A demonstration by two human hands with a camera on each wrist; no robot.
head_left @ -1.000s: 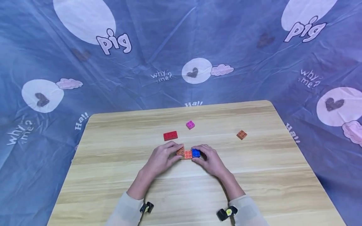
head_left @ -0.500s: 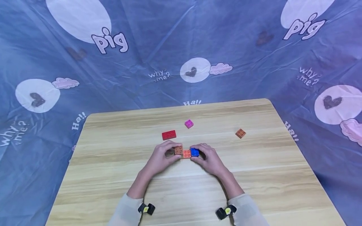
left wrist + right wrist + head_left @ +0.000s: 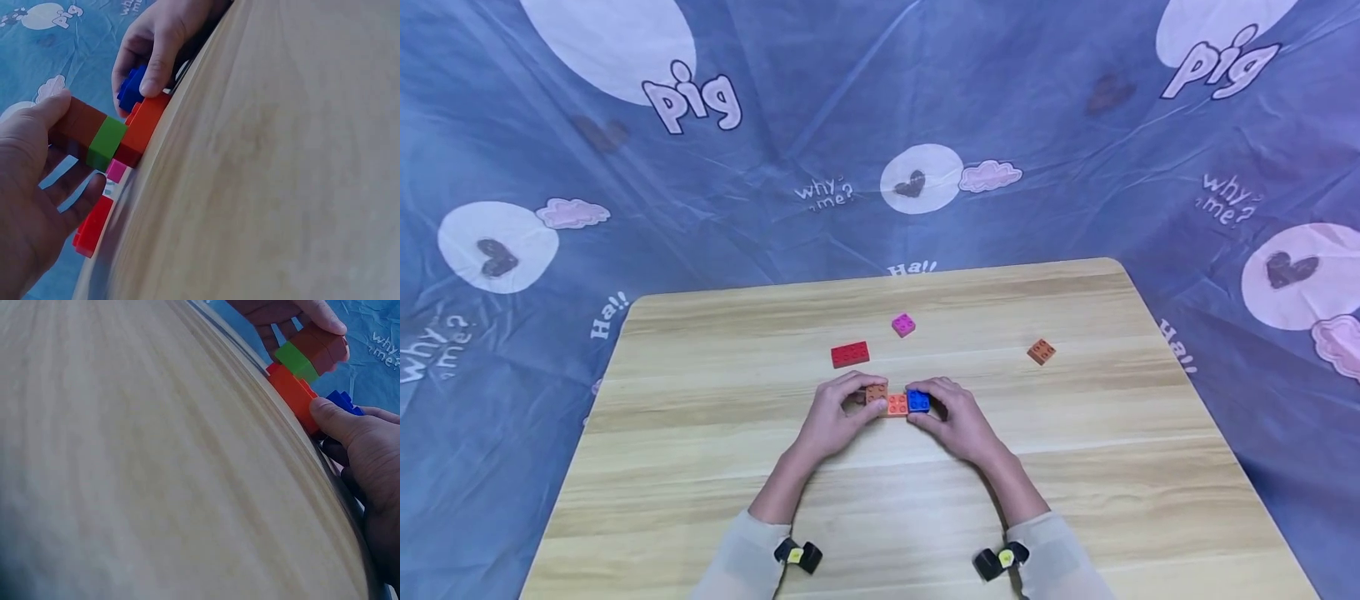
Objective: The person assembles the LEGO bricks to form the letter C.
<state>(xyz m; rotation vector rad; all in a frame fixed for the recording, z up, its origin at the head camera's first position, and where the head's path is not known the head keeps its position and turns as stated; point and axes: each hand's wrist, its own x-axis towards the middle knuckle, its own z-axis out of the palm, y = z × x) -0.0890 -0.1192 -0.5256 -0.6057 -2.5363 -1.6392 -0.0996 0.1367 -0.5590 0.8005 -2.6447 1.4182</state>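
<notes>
My left hand [image 3: 835,419] grips a brown brick stack [image 3: 78,128] between thumb and fingers; whether it is one brick or two is hard to tell. Directly beneath the brown sits a green brick [image 3: 106,145], touching the left end of a long orange brick [image 3: 897,406] on the table. At the orange brick's other end sits a blue brick [image 3: 918,402]. My right hand [image 3: 958,421] pinches that end, its thumb [image 3: 331,419] against the orange brick's side in the right wrist view. Studs show on the orange middle.
Beyond the hands lie a red brick [image 3: 850,354] and a small pink brick [image 3: 903,325]. Another brown brick [image 3: 1041,352] rests farther right on the wooden table [image 3: 880,517]. A blue printed cloth [image 3: 820,100] hangs behind the table.
My left thumb has shifted up onto the near corner of the brown brick. The right hand keeps its hold on the blue brick's end. The head view has moved slightly.
</notes>
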